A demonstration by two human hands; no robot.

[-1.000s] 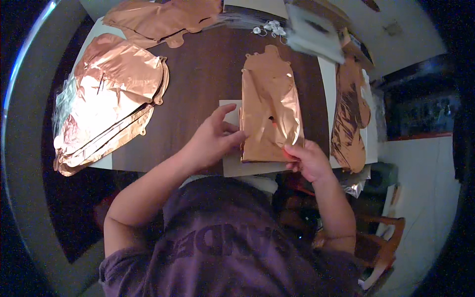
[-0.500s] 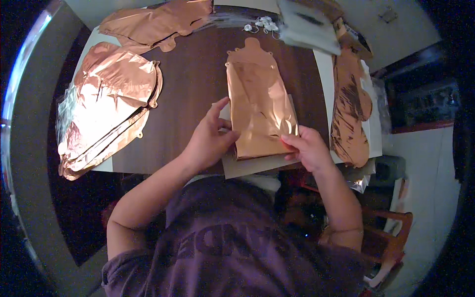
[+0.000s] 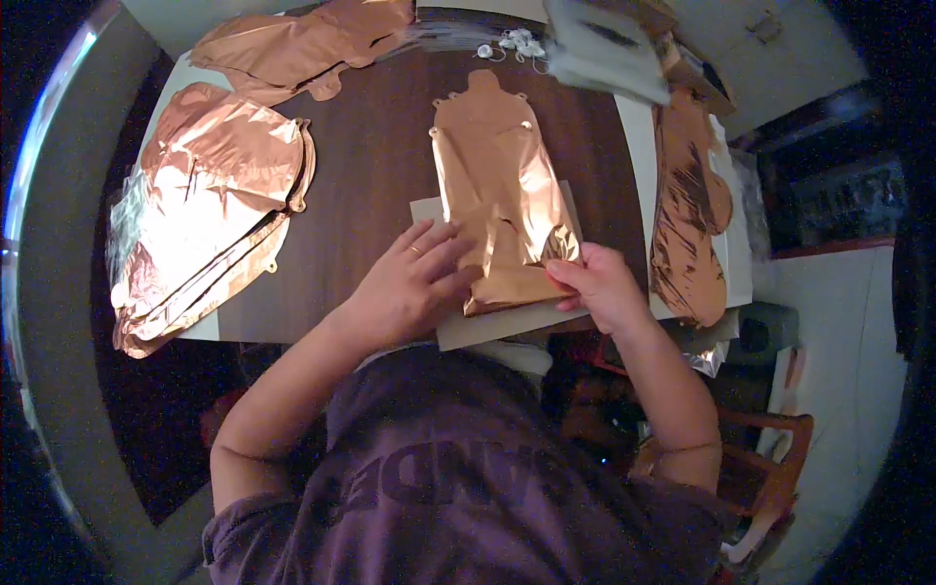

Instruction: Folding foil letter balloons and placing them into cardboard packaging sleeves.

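Note:
A folded rose-gold foil balloon [image 3: 492,185] lies flat in front of me, with a rounded tab at its far end and small loops near its top corners. Its near end overlaps a pale sheet [image 3: 458,333] at the table's front edge. My right hand [image 3: 600,283] pinches the balloon's lower right edge between thumb and fingers, where the foil creases. My left hand [image 3: 414,278] is palm down over the lower left edge, its fingers spread and a ring on one of them. Whether those fingertips touch the foil I cannot tell.
Stacked rose-gold foil balloons [image 3: 219,185] lie on the left, with more foil [image 3: 302,49] at the far left. Another foil stack [image 3: 687,214] runs along the right edge. Small white tied pieces [image 3: 517,44] and a clear plastic bag [image 3: 604,54] sit at the back of the brown table [image 3: 361,146].
My left hand has turned palm down and its fingers have spread over the lower left edge. The balloon's far end has swung slightly left. My right hand keeps its pinch.

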